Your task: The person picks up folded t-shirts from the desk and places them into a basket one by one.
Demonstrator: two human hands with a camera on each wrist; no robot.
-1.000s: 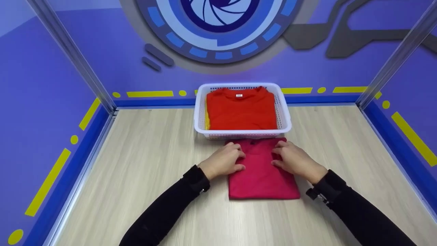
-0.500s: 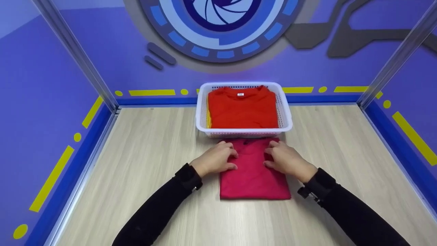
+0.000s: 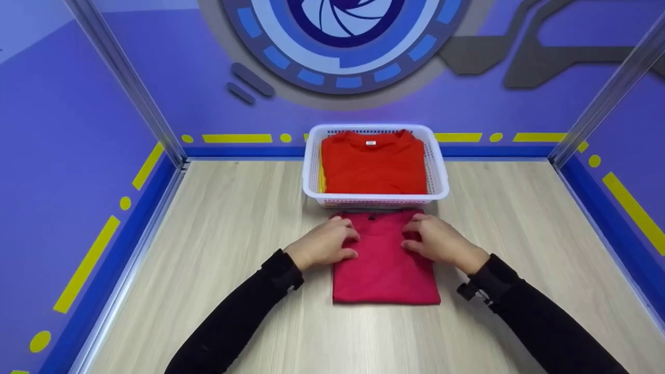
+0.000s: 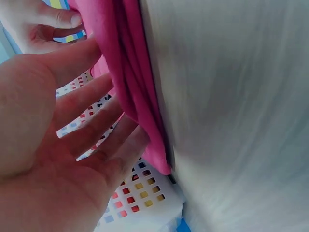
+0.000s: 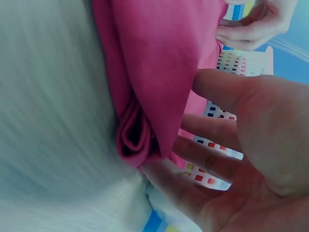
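A folded crimson T-shirt (image 3: 385,270) lies flat on the wooden table, its collar end just in front of the white basket. My left hand (image 3: 323,242) touches the shirt's left side near the top; in the left wrist view its fingertips (image 4: 137,140) rest along the layered cloth edge. On the opposite side, my right hand (image 3: 441,242) rests on the shirt near the upper right corner. The right wrist view shows relaxed fingers (image 5: 210,159) against the cloth, beside a rolled fold (image 5: 133,137). Neither hand visibly pinches the fabric.
A white perforated basket (image 3: 376,197) stands at the back of the table against the wall. It holds a folded red-orange T-shirt (image 3: 374,166), with yellow cloth (image 3: 321,179) showing at its left. Blue-purple panels with metal corner posts enclose the table (image 3: 244,218).
The crimson T-shirt has slid left relative to the basket, with both hands moving along on it. Over the last half second, shirt and hands have stayed nearly still while the head view shifted slightly.
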